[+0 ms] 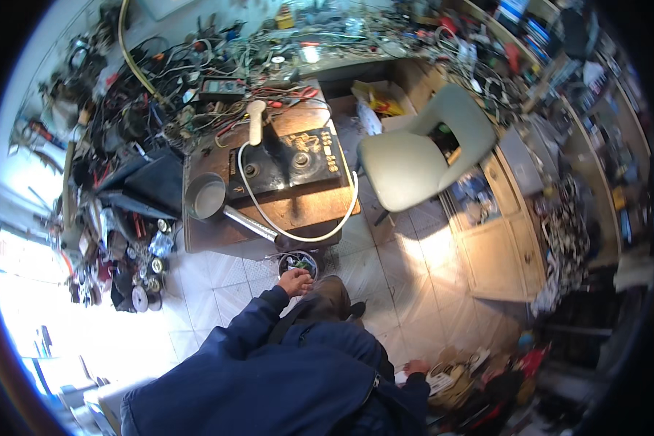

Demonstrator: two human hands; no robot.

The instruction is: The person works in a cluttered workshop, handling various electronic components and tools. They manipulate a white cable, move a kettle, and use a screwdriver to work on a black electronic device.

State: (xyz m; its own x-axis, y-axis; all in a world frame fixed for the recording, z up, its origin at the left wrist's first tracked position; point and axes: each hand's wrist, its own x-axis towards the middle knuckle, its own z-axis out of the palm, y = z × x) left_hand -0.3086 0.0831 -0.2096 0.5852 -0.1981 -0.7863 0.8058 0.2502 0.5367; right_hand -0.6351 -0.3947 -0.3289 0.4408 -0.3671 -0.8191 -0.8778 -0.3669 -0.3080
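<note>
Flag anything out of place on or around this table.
The white cord loops past the near edge of the table, where it might snag. The handle of the pan also seems to overhang it. Behind, wires lie in a messy tangle.

I'm seeing a navy jacket [269, 370] and brownish trousers [325, 304]. Green pieces [303, 267] are showing inside the pale-rimmed bin [316, 261]. The black panel [276, 176] is bearing gold markings [309, 139], the cord [305, 239] is gleaming white, the pan [206, 195] is looking dull grey, the chair [403, 167] grey-green. Pale floor tiles [367, 272] are carrying diagonal lines.
</note>
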